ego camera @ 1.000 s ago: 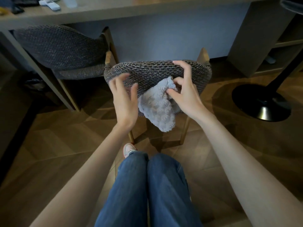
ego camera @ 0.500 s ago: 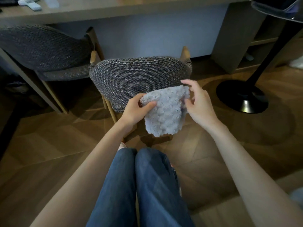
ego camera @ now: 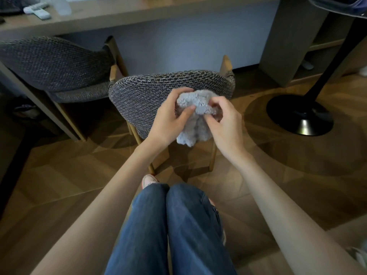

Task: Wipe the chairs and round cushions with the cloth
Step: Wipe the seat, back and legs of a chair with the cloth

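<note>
**Friend:** You've stopped wiping?

**Me:** For a moment. Both hands are busy with the cloth [ego camera: 195, 108]. My left hand [ego camera: 168, 120] has its fingers curled round the left side, thumb pressed on top, and my right hand [ego camera: 224, 124] pinches the right edge. It's bunched into a lump between them, with a loose tail hanging below.

**Friend:** Half a second ago you had it stretched out flat.

**Me:** Yes, held by its top corners, hands apart. Now the hands have closed in until they nearly touch, and the flat sheet has become a wad. A second ago only my right hand had it, up at the top edge of the chair [ego camera: 151, 92], while the left was open beside it.

**Friend:** So what does that mean for the job?

**Me:** I'd say I'm gathering it into a pad with a fresh face outward — getting ready, not cleaning. The cloth sits in front of the woven backrest, and I can't tell whether it touches.

**Friend:** And the rest?

**Me:** The second chair [ego camera: 53, 62], tucked under the desk [ego camera: 139, 10] on my left, probably still waits — and I can't see any round cushion from here.
</note>
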{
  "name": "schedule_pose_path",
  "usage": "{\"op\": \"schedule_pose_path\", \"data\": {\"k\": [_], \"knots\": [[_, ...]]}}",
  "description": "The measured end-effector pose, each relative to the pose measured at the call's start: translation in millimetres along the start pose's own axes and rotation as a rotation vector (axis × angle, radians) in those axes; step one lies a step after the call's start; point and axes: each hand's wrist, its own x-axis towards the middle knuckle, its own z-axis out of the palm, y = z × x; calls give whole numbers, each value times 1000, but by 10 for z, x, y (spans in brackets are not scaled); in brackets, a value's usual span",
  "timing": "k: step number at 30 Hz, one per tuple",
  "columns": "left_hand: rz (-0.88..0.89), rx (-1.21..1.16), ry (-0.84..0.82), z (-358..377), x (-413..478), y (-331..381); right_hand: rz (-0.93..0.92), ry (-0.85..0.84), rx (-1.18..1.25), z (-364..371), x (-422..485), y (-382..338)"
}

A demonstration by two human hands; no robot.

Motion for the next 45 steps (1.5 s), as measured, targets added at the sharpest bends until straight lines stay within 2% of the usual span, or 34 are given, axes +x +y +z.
{"op": "schedule_pose_path", "data": {"k": [3, 8, 11, 16, 22, 25, 27, 30, 34, 36, 38, 45], "knots": [[64, 170, 218, -68, 64, -25, -103, 176, -76, 103, 152, -107], [34, 389, 308, -179, 49, -332, -164, 226, -170, 494, 319, -105], [113, 528, 310, -230, 56, -491, -171, 241, -229, 712, 228, 10], [192, 605, 197, -280, 102, -629, -192, 371, -257, 931, 237, 182], [218, 463, 85, -274, 115, -736, -101, 172, -270, 1157, -41, 693], [234, 450, 78, -251, 124, -748, 58, 15, -204, 1211, -194, 994], [240, 442, 66, -227, 121, -748, 157, -32, -157, 1160, -267, 1040], [231, 435, 89, -204, 115, -747, 113, 93, -97, 982, -274, 833], [190, 418, 154, -155, 99, -691, -97, 426, -21, 660, 76, 323], [188, 401, 152, -120, 114, -637, -143, 455, -30, 605, 316, 186], [192, 372, 137, -87, 145, -601, -137, 424, -60, 678, 395, 255], [229, 428, 104, -5, 205, -597, -6, 121, -175, 939, 55, 1094]]}}
